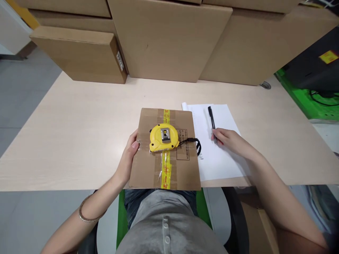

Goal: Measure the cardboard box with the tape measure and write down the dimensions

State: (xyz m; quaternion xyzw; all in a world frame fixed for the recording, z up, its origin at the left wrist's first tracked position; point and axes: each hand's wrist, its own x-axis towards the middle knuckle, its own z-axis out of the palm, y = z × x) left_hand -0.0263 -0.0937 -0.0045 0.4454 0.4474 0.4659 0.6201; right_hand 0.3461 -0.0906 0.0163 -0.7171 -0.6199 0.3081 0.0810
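Observation:
A small cardboard box (147, 173) with yellow printed tape down its middle is at the front of the table. My left hand (129, 151) grips its left edge, thumb on top and fingers at the side. On the box lies a yellow tape measure (156, 135), metal clip facing up, its black wrist strap (198, 144) hanging past the box's right edge. My right hand (229, 139) is closed on the lower part of a black pen (212, 116) over white paper sheets (222, 165). The box covers the left part of the paper.
Large cardboard boxes (169, 42) stand along the back of the light wooden table (79, 141), with a smaller carton (79, 56) at back left. On the right is a green surface (304, 98) with a black device (315, 67) and cable. The table's front edge is close to my body.

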